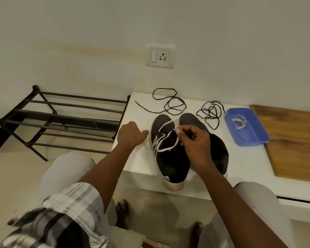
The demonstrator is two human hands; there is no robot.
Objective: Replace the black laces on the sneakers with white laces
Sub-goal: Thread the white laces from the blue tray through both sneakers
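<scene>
Two black sneakers stand side by side on a white table (pixel 245 161), toes toward the wall. The left sneaker (pixel 170 158) has a white lace (pixel 166 138) partly threaded through it. My right hand (pixel 195 140) pinches one end of that lace above the shoe's opening and partly covers the right sneaker (pixel 220 153). My left hand (pixel 131 133) is just left of the left sneaker with curled fingers; whether it holds the lace's other end is hidden. Two black laces (pixel 172 102) (pixel 210 111) lie loose behind the shoes.
A blue plastic tray (pixel 249 136) holding another white lace (pixel 239 122) sits at the table's right. A wooden board (pixel 293 140) lies further right. A black metal shoe rack (pixel 61 119) stands left of the table. A wall socket (pixel 159 56) is on the wall behind.
</scene>
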